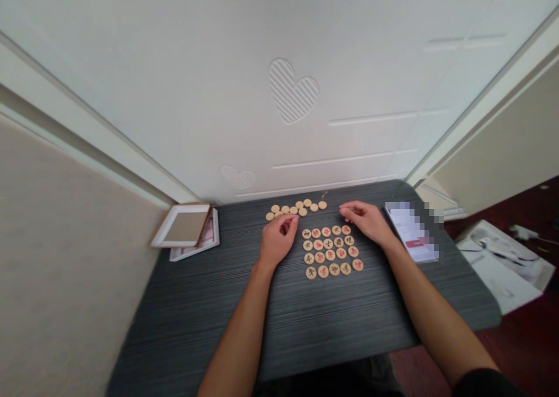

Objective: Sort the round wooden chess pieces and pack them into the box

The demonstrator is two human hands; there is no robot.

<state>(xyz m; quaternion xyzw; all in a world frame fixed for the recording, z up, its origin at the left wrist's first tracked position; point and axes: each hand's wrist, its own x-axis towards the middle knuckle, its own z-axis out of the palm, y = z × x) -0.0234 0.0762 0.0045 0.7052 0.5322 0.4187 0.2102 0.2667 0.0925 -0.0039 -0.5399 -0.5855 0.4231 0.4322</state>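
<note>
Round wooden Chinese chess pieces (328,244) lie face up in neat rows on the dark table (349,309), marked with red or black characters. Behind them, a loose cluster of plain-looking pieces (293,210) spreads along the back of the table, some overlapping. My left hand (278,240) rests at the near edge of that cluster, left of the rows, with its fingers curled closed. My right hand (364,218) hovers or rests just beyond the back right corner of the rows, thumb and fingertips pinched together. Whatever is in either hand, if anything, is hidden.
A phone or tablet (410,231) with a lit screen lies to the right of my right hand. At the left back edge sit a brown-edged box lid (181,225) and a white tray (196,248). A white panel with hearts (292,91) stands behind the table.
</note>
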